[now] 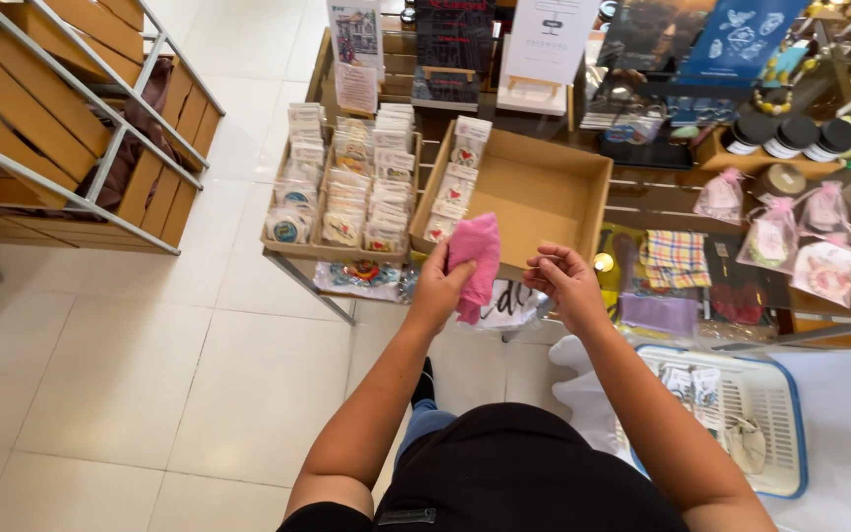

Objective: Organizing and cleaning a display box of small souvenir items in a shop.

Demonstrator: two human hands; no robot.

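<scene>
My left hand (437, 287) grips a pink cloth (475, 261) that hangs down from its fingers, in front of an open cardboard box (544, 192). My right hand (563, 281) is just right of the cloth, fingers curled together near the box's front edge; whether it pinches anything is too small to tell. The box holds a row of small packaged items (455, 187) along its left wall and is bare elsewhere.
A second cardboard tray (342, 187) of packaged cards stands left of the box on a display table. Small gift bags (824, 266), dark-lidded jars (790, 133) and folded fabrics (675, 258) lie to the right. A white basket with a blue rim (760, 404) sits low right. Wooden shelving (71, 118) stands far left.
</scene>
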